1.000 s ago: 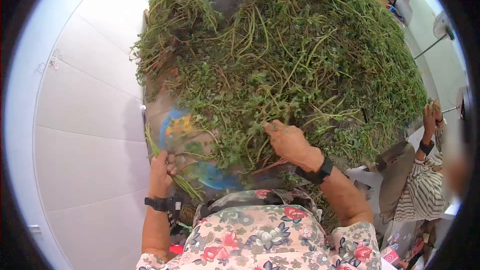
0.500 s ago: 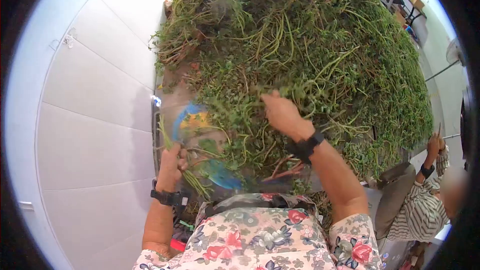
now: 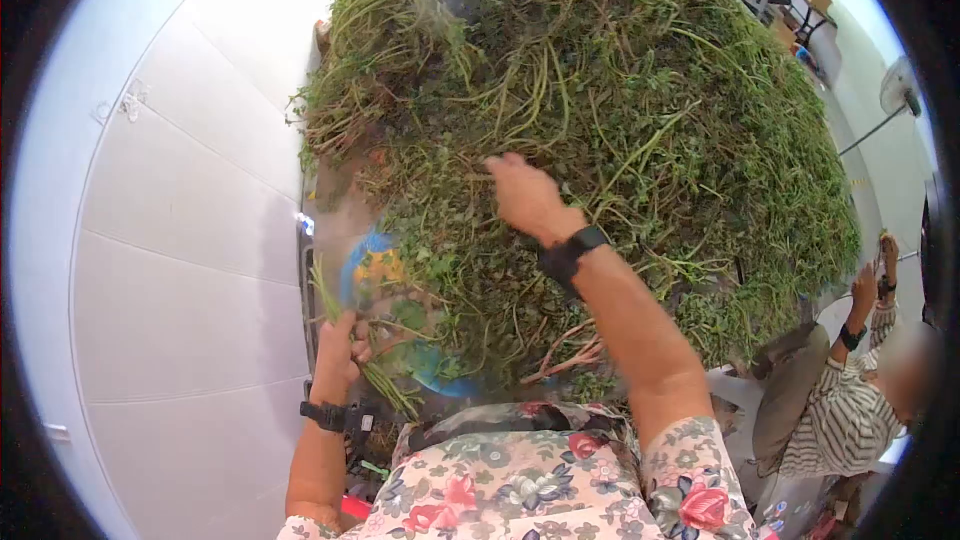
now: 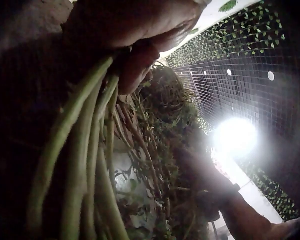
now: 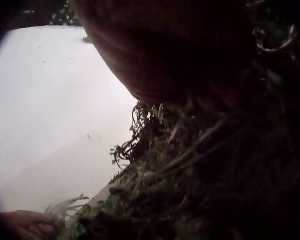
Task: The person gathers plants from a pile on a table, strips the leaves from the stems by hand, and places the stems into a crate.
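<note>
Left hand [image 3: 338, 348], lower left of the head view: fingers clamped round a bunch of stems [image 3: 385, 385]. The left wrist view shows them thick, pale green and parallel, running through the fist. I judge the bunch is held off at the counter's edge so that it stays clear of the loose heap.

Right hand [image 3: 525, 195], centre of frame, lies on the heap of greens [image 3: 640, 110] with its fingertips sunk among the stalks. Whether those fingers are apart or pinching a stalk I cannot tell — the right wrist view is dark and blocked by the hand itself.

The heap covers nearly all of the counter [image 3: 338, 205]. Only a strip shows at its left edge, with a blue and yellow patterned patch [image 3: 368, 258] under the leaves. The stalks cross every way, so I judge any single stem is bound in by its neighbours.

Left of frame: a white tiled surface [image 3: 180, 240]. Lower right: a second person [image 3: 850, 400] in a striped top, hands raised — beside the heap's right edge. Upper right: a fan [image 3: 897, 80].
</note>
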Tool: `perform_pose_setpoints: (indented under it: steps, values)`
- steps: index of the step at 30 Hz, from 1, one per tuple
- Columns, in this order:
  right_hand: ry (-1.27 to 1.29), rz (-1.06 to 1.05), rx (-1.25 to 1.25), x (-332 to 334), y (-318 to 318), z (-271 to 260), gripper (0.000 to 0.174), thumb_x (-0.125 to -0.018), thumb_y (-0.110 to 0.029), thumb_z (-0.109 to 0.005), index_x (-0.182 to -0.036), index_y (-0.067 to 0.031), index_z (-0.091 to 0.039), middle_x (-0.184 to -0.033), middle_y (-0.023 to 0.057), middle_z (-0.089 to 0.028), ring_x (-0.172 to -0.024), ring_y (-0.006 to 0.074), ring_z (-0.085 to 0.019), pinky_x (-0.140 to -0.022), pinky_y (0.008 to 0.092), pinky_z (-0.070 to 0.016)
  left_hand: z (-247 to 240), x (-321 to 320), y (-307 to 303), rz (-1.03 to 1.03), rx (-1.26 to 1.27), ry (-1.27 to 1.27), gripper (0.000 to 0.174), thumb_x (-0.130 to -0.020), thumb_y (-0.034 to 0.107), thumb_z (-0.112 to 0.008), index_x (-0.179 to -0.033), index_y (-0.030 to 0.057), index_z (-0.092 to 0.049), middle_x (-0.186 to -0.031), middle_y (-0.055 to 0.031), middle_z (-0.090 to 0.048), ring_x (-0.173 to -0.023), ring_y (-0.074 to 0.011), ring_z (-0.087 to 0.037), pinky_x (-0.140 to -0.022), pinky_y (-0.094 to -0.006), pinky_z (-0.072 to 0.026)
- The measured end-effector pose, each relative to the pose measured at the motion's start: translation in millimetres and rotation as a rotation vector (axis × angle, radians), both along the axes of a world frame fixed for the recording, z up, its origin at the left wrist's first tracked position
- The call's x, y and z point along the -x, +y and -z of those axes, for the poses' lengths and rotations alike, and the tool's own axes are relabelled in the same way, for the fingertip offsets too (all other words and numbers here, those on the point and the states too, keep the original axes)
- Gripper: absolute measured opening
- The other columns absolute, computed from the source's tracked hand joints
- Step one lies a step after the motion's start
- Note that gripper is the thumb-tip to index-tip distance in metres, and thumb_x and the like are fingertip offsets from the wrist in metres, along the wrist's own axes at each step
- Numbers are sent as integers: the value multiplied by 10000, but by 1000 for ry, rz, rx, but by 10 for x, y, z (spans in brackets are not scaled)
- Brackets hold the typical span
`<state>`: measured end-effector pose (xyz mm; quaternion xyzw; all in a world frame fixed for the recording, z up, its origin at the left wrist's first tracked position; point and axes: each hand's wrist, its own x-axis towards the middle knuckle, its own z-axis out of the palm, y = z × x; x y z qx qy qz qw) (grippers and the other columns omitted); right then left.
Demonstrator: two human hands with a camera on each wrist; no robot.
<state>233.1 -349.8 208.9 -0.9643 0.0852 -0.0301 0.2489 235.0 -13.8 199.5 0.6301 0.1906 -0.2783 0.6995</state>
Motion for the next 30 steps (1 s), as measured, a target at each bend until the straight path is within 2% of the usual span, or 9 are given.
perform_pose_setpoints:
  steps: [5, 8, 11, 13, 18, 22, 25, 26, 30]
  values:
    - [195, -393, -70, 209, 298, -82, 381, -730, -58, -551, -1111, -69, -529, -1072, 188, -531, -916, 369, -561, -762, 427, -479, 70, -13, 20, -19, -21, 29, 113, -864, 183, -509, -844, 120, -418, -586, -9, -428, -376, -80, -308, -341, -233, -259]
    - [-221, -299, -263, 541, 250, -73, 269, -770, -101, -501, -1027, -44, -558, -853, 186, -592, -782, 363, -595, -677, 438, -480, 74, -20, 33, -21, -12, 14, 127, -866, 197, -517, -836, 129, -415, -593, -8, -439, -377, -76, -309, -342, -229, -267]
    - [-20, -96, -432, 1096, 6, -692, 242, -798, -127, -512, -1016, -33, -560, -824, 184, -611, -775, 349, -597, -662, 417, -476, 127, -42, 85, 4, -2, -3, 143, -868, 210, -525, -827, 134, -411, -600, -9, -449, -381, -76, -314, -344, -228, -276]
    - [-82, 51, -485, 1496, -193, -871, 252, -801, -140, -546, -1033, -41, -559, -846, 189, -613, -765, 351, -597, -643, 397, -475, 72, -16, 53, 21, -9, -9, 151, -869, 217, -529, -823, 135, -410, -606, -12, -461, -383, -79, -320, -345, -229, -281]
    - [-102, 295, -162, 2284, -618, -604, 399, -771, -112, -557, -1166, -98, -507, -767, 194, -611, -718, 361, -595, -622, 393, -478, 96, -36, 64, 43, -29, -22, 156, -871, 221, -528, -825, 129, -411, -605, -8, -462, -387, -77, -334, -346, -226, -284]
    - [290, 141, 34, 2380, -381, -308, 564, -718, -60, -526, -1262, -136, -403, -730, 180, -610, -684, 350, -599, -595, 433, -478, 99, -50, 61, 72, -18, -21, 146, -871, 217, -524, -827, 122, -422, -602, -8, -465, -380, -76, -328, -342, -225, -280]
    - [183, 119, 117, 2336, -307, -122, 527, -719, -64, -524, -1234, -119, -428, -695, 159, -608, -639, 347, -596, -551, 442, -467, 79, -45, 50, 81, -21, -19, 144, -871, 216, -525, -823, 115, -434, -600, -9, -468, -376, -76, -323, -340, -226, -274]
    - [77, 105, 126, 2343, -348, -31, 533, -688, -102, -589, -1206, -125, -466, -671, 149, -592, -641, 331, -586, -558, 437, -456, 80, -31, 59, 72, -21, -24, 140, -871, 214, -524, -823, 116, -437, -601, -8, -467, -376, -74, -322, -340, -226, -271]
    - [189, 34, 117, 2291, -263, -151, 518, -673, -90, -590, -1179, -121, -484, -673, 141, -596, -643, 328, -587, -555, 421, -461, 88, -20, 52, 61, -19, -35, 130, -868, 207, -526, -818, 121, -442, -600, -4, -465, -375, -69, -316, -342, -225, -261]
